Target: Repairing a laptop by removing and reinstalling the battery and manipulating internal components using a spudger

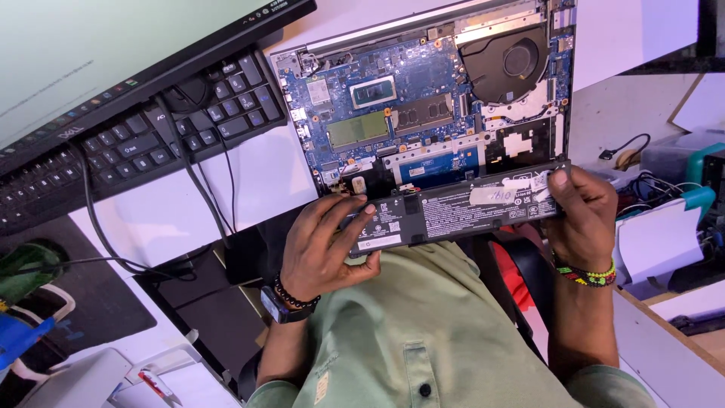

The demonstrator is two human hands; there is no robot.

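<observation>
Long black laptop battery (453, 211), centre of the frame, held at both ends just below the opened laptop (430, 98). Its long axis runs nearly left to right across the picture, tilted so that the right end sits slightly higher. Its upper edge lies along the near edge of the laptop's chassis; whether it touches the chassis cannot be told.

Left hand (328, 245), lower centre-left, closed on the battery's left end, fingers over the labelled face and thumb below. Right hand (585, 219), centre-right, closed on the right end, fingertips curled over the top edge. Both hands lie below the battery in the frame, one at each end, so neither is the nearer; the empty battery bay lies directly above them, toward the top of the frame.

Inside the laptop: blue circuit board (377, 91) at upper centre and round cooling fan (506, 64) at upper right. Beyond it, a black keyboard (136, 140) at the left and the lower edge of a monitor (113, 68) at upper left, with black cables (189, 174) trailing across the white desk (264, 181).
</observation>
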